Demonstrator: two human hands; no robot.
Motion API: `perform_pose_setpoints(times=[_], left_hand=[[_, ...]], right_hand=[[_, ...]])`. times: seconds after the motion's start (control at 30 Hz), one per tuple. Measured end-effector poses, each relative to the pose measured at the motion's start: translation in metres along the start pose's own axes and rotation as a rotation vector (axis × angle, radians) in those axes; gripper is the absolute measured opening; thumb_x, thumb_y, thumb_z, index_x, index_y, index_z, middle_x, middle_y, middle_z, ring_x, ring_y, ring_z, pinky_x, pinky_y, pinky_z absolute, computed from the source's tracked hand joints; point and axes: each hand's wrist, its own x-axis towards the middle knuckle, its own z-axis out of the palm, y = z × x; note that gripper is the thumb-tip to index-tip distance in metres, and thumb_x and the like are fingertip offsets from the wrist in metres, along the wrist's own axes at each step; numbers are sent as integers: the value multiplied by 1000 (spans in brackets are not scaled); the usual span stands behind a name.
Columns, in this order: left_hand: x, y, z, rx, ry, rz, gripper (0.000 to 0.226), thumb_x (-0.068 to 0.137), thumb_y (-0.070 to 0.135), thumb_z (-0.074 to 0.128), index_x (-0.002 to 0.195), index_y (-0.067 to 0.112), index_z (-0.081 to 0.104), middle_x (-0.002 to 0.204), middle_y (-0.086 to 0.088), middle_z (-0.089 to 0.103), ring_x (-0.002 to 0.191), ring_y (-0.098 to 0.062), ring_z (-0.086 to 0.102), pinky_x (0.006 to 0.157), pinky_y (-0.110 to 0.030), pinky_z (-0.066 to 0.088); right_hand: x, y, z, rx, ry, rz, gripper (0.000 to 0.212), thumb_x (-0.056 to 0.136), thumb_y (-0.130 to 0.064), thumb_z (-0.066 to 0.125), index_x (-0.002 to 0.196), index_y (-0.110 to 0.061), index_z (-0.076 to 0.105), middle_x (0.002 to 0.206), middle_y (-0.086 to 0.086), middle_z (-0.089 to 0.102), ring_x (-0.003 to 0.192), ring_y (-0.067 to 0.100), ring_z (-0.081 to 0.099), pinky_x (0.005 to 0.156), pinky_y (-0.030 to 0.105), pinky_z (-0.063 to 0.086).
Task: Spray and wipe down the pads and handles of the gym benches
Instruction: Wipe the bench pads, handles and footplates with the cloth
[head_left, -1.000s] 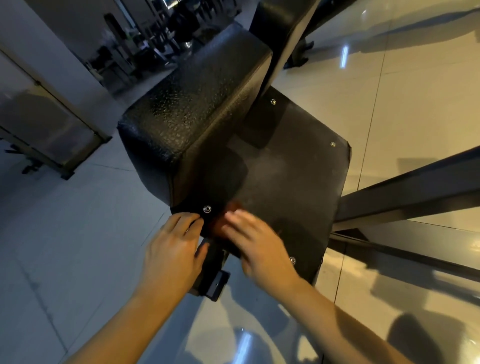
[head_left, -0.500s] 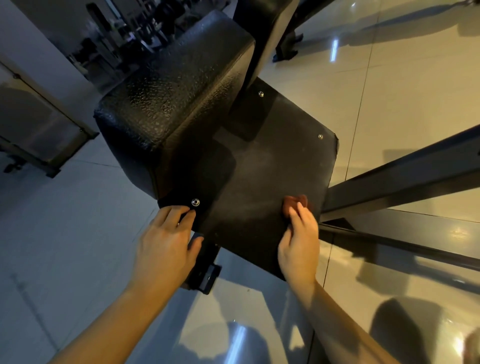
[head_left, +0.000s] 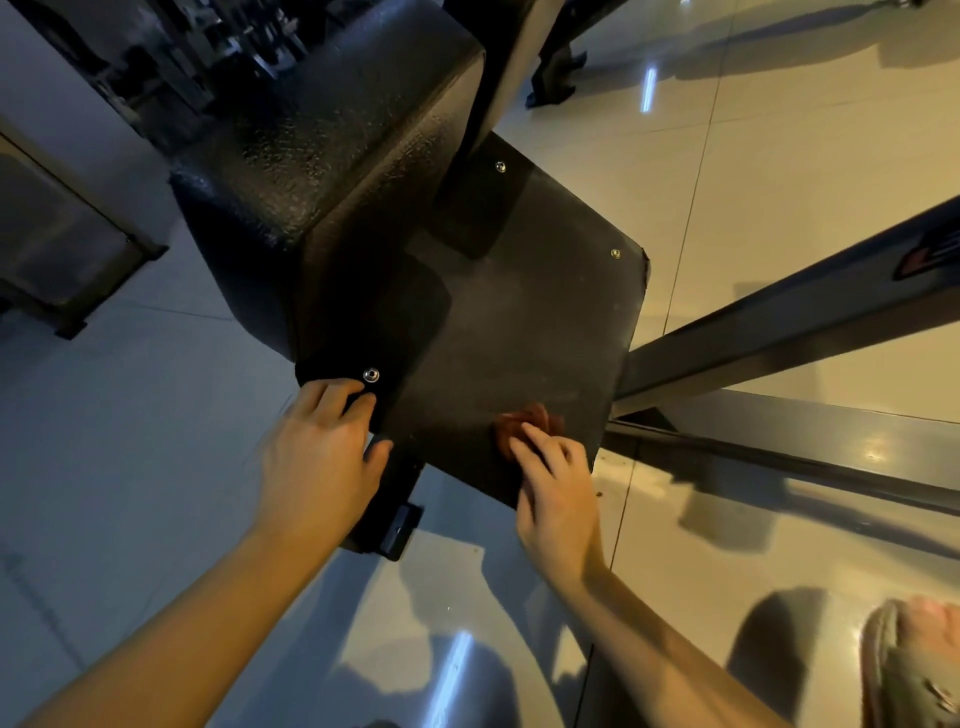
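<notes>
1. Head view, far left: a dark metal frame stands on the pale tiled floor, with blurred gym gear behind it at the top.
2. A thick black pad with a pebbled skin rises from the middle toward the top, tilted away.
3. The left hand rests on the near left corner of the flat black panel below that pad. Its fingers lie spread over the edge, just beside a silver snap, and the thumb hooks under the panel. It pinches nothing.
4. A black bracket sticks out under the panel, near the left wrist.
5. The panel shows a dull, streaky patch across its middle; two more snaps sit at its far corners.
6. The right hand lies on the near right part of the panel, fingers bent and pressing down on a bunched reddish-brown rag, which touches the panel.
7. A dark steel beam runs from the panel's right edge toward the far right.
8. A sandalled foot shows at the near right corner.
</notes>
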Motion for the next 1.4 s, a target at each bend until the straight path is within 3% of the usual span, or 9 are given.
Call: perform_pose_setpoints(times=[0.13, 0.2, 0.4, 0.57, 0.73, 0.87, 1.1, 1.3, 1.4], left_hand=[[1, 4, -7, 29, -42, -7, 51, 76, 24, 88, 119, 1, 72, 125, -14, 65, 116, -34, 60, 81, -47, 58], [0, 6, -10, 39, -65, -16, 52, 76, 24, 88, 119, 2, 72, 126, -14, 65, 117, -35, 60, 82, -47, 59], [-1, 2, -14, 6, -98, -2, 51, 72, 21, 92, 115, 3, 74, 127, -14, 66, 117, -36, 62, 83, -50, 60], [-3, 7, -26, -17, -118, -33, 50, 77, 24, 87, 122, 8, 72, 138, -8, 61, 128, -30, 56, 95, -47, 56], [-24, -1, -29, -21, -155, 11, 67, 80, 24, 85, 141, 10, 60, 155, -9, 48, 145, -28, 44, 115, -44, 38], [-29, -2, -27, -25, -194, 46, 76, 92, 30, 73, 157, 15, 37, 168, -3, 24, 156, -21, 21, 124, -37, 18], [-36, -5, -33, -42, -247, 55, 83, 97, 36, 65, 163, 19, 18, 172, 1, 9, 158, -16, 8, 121, -29, 2], [-32, 0, -37, -68, -265, 28, 85, 98, 39, 63, 163, 19, 14, 172, 1, 10, 158, -15, 8, 125, -32, 8], [-34, -3, -37, -57, -288, 28, 85, 98, 38, 63, 164, 21, 13, 172, 2, 8, 158, -14, 8, 124, -31, 5]], right_hand=[[7, -55, 7, 89, -98, -247, 51, 88, -13, 52, 138, -11, 61, 146, 4, 55, 129, 25, 47, 111, 38, 43], [14, -60, 5, 53, -149, -331, 53, 86, -12, 58, 139, -10, 61, 146, 6, 56, 126, 29, 48, 107, 41, 46], [-13, -25, -14, -117, -135, -186, 50, 82, -11, 73, 131, -17, 68, 138, 0, 61, 118, 25, 54, 98, 43, 54], [22, -86, -3, -40, -138, -338, 54, 85, -6, 55, 137, -13, 62, 143, 1, 59, 116, 27, 51, 94, 39, 49], [5, -90, 1, -98, -197, -324, 57, 77, -7, 67, 133, -15, 64, 141, 1, 61, 110, 29, 54, 85, 42, 53], [8, -89, 7, -56, -126, -284, 54, 76, -1, 66, 129, -9, 68, 136, 6, 64, 107, 30, 57, 89, 43, 54], [-2, -88, 1, -54, -129, -242, 52, 76, -2, 71, 127, -12, 70, 133, 3, 67, 108, 27, 58, 92, 44, 56], [12, -102, 12, 107, -25, -292, 44, 89, -11, 43, 123, -1, 70, 129, 14, 68, 106, 33, 61, 93, 44, 54], [9, -95, 5, 59, -74, -313, 43, 86, -5, 52, 124, -3, 70, 128, 12, 69, 104, 31, 60, 90, 45, 55]])
